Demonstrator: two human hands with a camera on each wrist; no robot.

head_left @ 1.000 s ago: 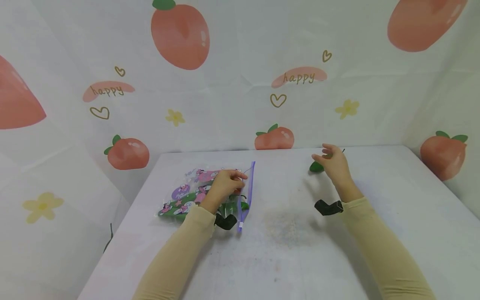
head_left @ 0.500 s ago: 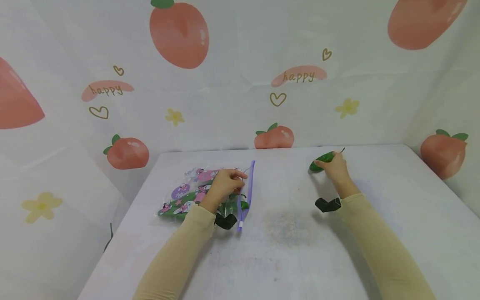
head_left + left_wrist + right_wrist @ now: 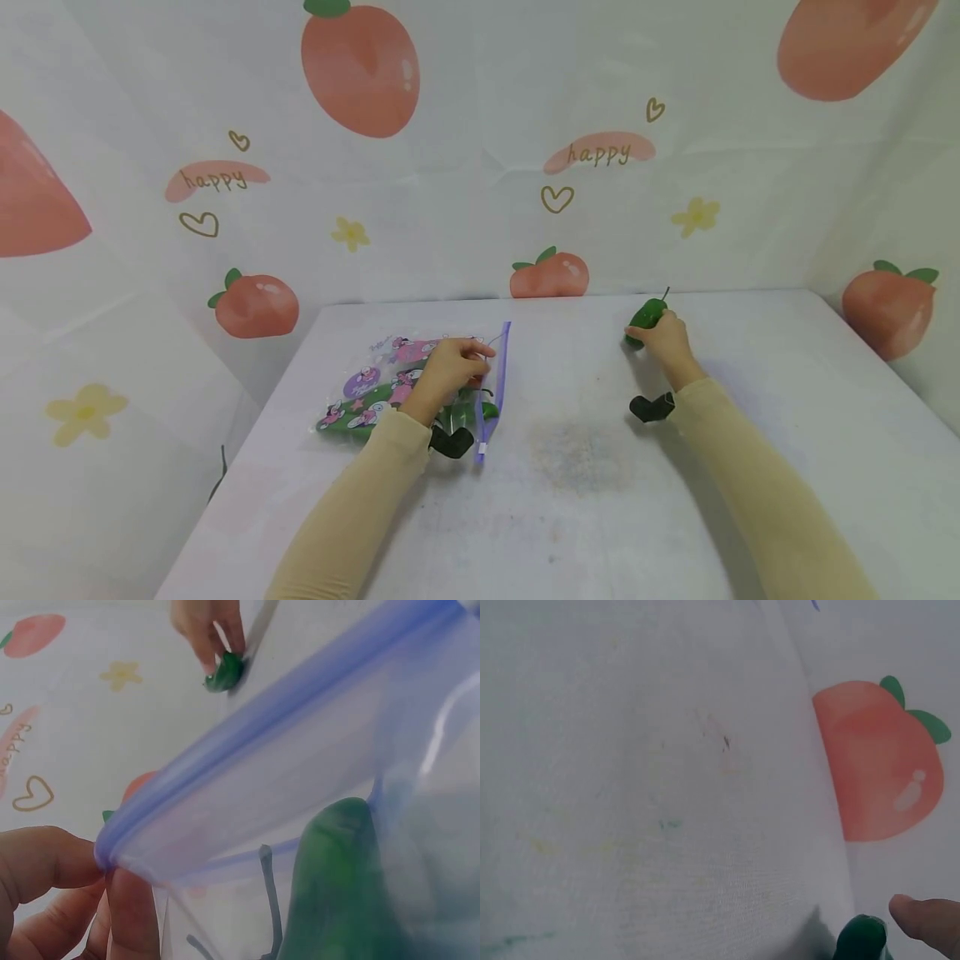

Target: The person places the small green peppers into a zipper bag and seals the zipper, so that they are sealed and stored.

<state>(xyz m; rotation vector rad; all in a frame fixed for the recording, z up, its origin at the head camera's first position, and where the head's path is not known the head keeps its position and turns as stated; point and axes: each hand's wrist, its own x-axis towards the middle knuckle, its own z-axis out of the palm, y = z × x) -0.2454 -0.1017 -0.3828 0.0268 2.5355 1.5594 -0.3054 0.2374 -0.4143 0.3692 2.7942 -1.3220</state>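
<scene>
My left hand (image 3: 450,367) pinches the purple zip edge (image 3: 217,746) of a clear printed zip bag (image 3: 362,383) on the left of the table. In the left wrist view the bag's mouth is parted, and a green pepper (image 3: 337,877) with dark stems beside it shows inside. A bit of something red peeks out under the left fingers in the head view. Toward the back right, my right hand (image 3: 672,343) holds another green pepper (image 3: 647,315) between thumb and fingers, stem pointing up. The right wrist view catches only its tip (image 3: 861,939) and one finger (image 3: 930,922).
A white, stained table (image 3: 585,517) stretches between and in front of the hands. Behind it hangs a white cloth (image 3: 465,208) printed with peaches, hearts and flowers, meeting the table's far edge. Each wrist wears a black camera mount (image 3: 452,443).
My right hand has come down over the green pepper, taken hold of it and tilted it more upright. The left hand has stayed at the bag's edge.
</scene>
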